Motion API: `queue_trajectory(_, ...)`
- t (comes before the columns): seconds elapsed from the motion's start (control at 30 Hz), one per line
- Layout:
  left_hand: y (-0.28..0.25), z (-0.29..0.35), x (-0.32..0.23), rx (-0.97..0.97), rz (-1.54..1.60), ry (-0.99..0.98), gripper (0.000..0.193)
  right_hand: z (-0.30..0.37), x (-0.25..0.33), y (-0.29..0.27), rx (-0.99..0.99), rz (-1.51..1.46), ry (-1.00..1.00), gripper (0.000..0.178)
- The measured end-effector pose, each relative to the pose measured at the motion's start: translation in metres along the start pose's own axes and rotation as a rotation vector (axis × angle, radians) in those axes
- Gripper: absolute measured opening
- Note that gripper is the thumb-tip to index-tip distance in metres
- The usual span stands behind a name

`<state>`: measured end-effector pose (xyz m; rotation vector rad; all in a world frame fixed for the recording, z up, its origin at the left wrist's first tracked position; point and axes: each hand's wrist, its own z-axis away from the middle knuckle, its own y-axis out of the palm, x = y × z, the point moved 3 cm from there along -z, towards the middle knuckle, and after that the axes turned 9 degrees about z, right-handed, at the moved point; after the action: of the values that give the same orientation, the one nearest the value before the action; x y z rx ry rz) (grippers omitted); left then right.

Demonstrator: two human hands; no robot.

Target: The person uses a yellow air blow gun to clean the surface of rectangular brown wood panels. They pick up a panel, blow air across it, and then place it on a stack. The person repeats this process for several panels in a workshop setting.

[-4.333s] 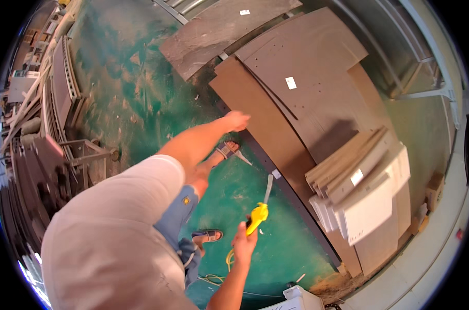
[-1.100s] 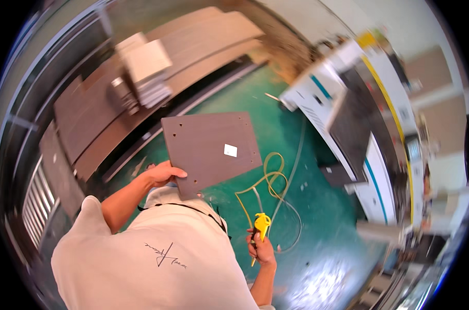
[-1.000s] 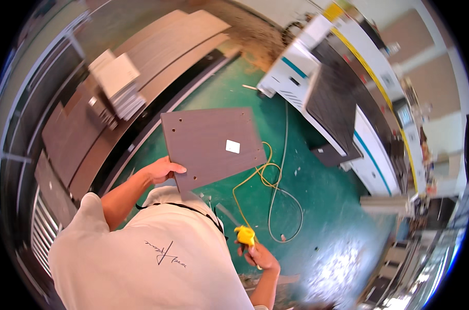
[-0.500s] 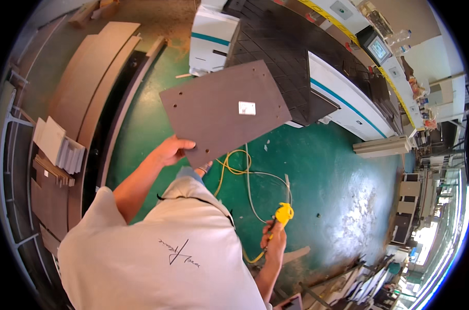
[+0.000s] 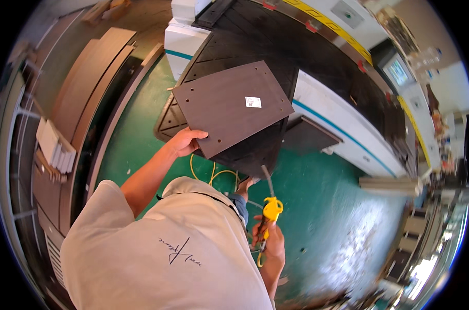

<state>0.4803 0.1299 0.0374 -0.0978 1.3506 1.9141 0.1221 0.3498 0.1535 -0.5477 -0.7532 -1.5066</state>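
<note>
A dark grey-brown rectangular panel (image 5: 224,111) with drilled holes near its corners and a white label is held out in front of me, tilted. My left hand (image 5: 187,141) grips its near left corner, thumb on top. In my right hand (image 5: 269,240) is a yellow air blow gun (image 5: 272,208), fingers wrapped round its handle. Its thin nozzle points away from me toward the machine table (image 5: 265,160). Part of that black table lies behind and below the panel. The gun's trigger is hidden by my fingers.
A white machine body with a teal stripe (image 5: 343,121) runs to the right, with a screen (image 5: 397,70) beyond it. Long boards (image 5: 92,67) are stacked at left. A yellow hose (image 5: 216,175) lies on the green floor. More panels (image 5: 389,184) sit at right.
I have moved closer to the machine, so its black table now reaches under the panel. The panel stays in my left hand; the blow gun has shifted slightly left and up.
</note>
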Motion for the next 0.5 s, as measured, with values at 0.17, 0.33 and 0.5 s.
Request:
queue_trajectory(0.17,0.048,-0.045,0.049,-0.145,0.049,0.095,0.062,-0.115,0.107,-0.098,0.103,0.434,-0.020,0.047)
queue_trajectory(0.33,0.083,-0.052,0.088,-0.419,-0.062,0.169,0.066,-0.212,0.260,-0.151,0.008,1.326,-0.296,0.042)
queue_trajectory(0.5,0.110,-0.032,0.084,-0.749,-0.638,-0.347,0.049,-0.306,0.345,-0.181,0.061,1.695,-0.382,0.057)
